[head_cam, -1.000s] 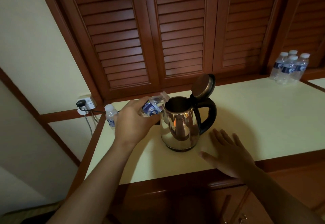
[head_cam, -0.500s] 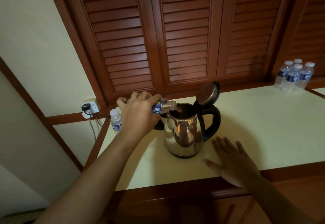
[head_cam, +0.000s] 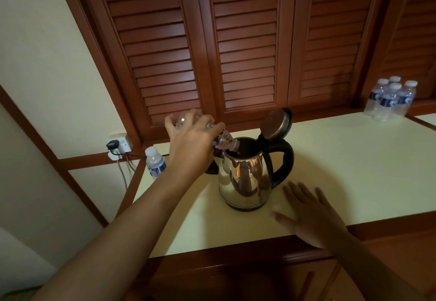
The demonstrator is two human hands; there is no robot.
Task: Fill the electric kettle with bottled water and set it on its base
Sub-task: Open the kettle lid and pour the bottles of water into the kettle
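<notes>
A shiny steel electric kettle (head_cam: 245,178) with a black handle stands on the cream counter (head_cam: 354,166), its lid (head_cam: 276,123) tipped up and open. My left hand (head_cam: 191,144) grips a small clear water bottle (head_cam: 224,141) tilted steeply, its neck pointing down into the kettle's mouth. My right hand (head_cam: 309,215) lies flat and open on the counter just right of the kettle, near the front edge. A dark round kettle base (head_cam: 212,169) peeks out behind my left wrist, mostly hidden.
A capped water bottle (head_cam: 154,162) stands at the counter's left end, by a wall socket (head_cam: 119,146) with a plug and cords. Several more bottles (head_cam: 390,98) stand at the far right. Wooden louvred doors (head_cam: 236,48) rise behind the counter.
My left hand has raised the bottle's bottom end, tipping it from nearly level to steeply downward into the kettle. My right hand has stayed flat on the counter.
</notes>
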